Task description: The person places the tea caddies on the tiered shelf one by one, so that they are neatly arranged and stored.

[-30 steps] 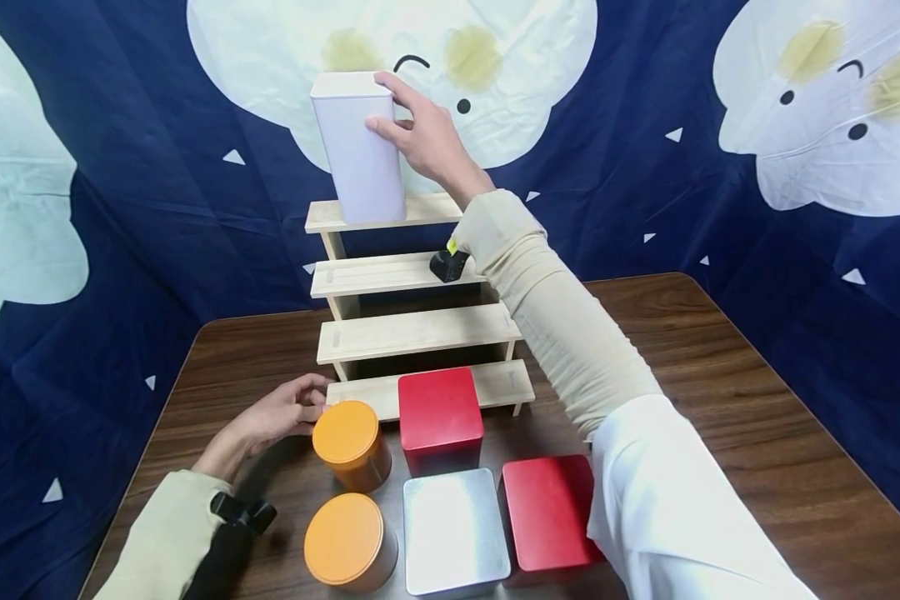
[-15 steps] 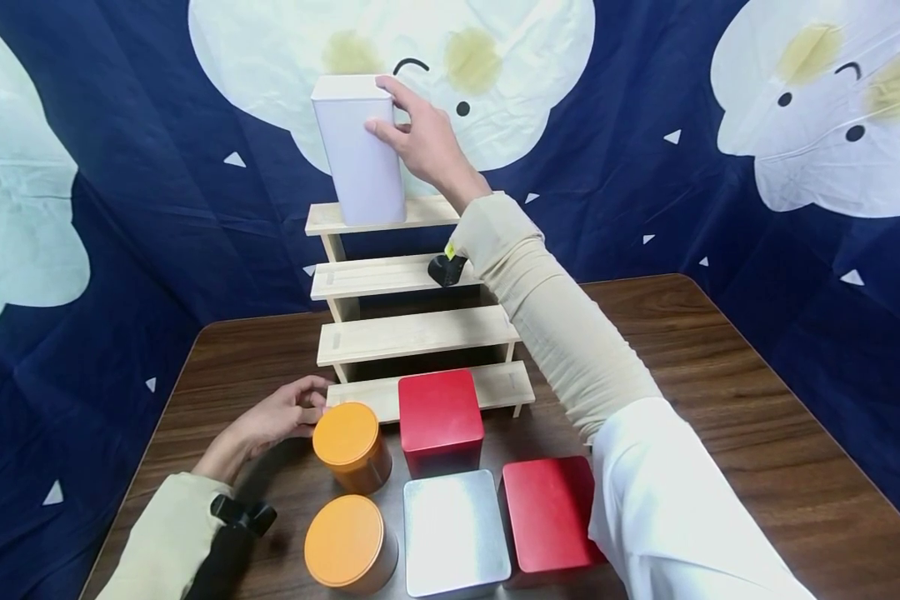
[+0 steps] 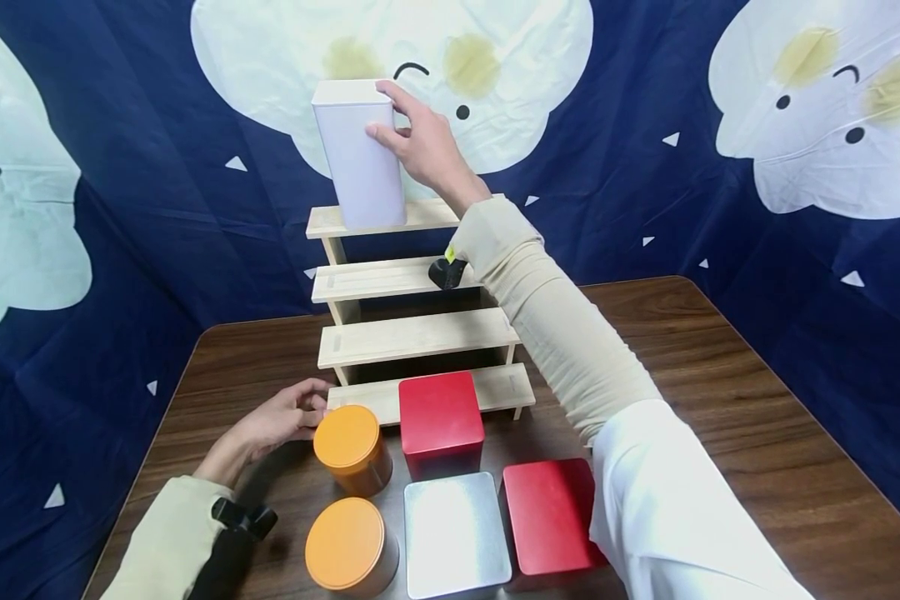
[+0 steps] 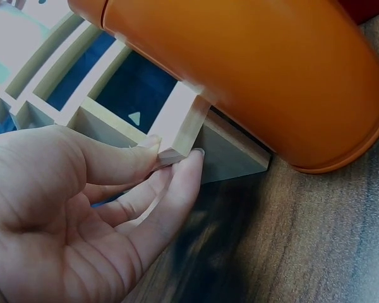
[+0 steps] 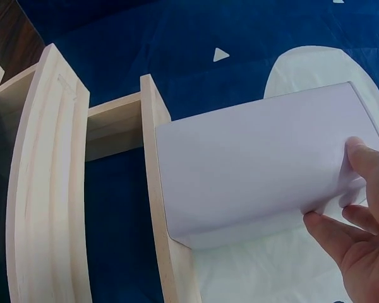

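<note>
A tall white box (image 3: pixel 360 167) stands upright on the top step of a pale wooden tiered stand (image 3: pixel 420 335). My right hand (image 3: pixel 429 148) grips this box near its upper end, thumb on the front face and fingers around the side. In the right wrist view, the box's base (image 5: pixel 196 183) meets the top board. Down at the left end of the lowest step, my left hand (image 3: pixel 281 421) pinches the board's corner (image 4: pixel 180 129) between thumb and fingers. Right beside those fingers stands an orange round tin (image 3: pixel 348 437).
Nearer me are a second orange tin (image 3: pixel 345 543), a silver square tin (image 3: pixel 457 533) and two red square tins, one before the lowest step (image 3: pixel 441 412) and one at right (image 3: pixel 551 512). All stand on a dark wooden table (image 3: pixel 690 375). A blue cloth (image 3: pixel 607 200) hangs behind.
The head view has tilted slightly, so everything sits a little lower in it. Both hands keep their holds on the box and the board.
</note>
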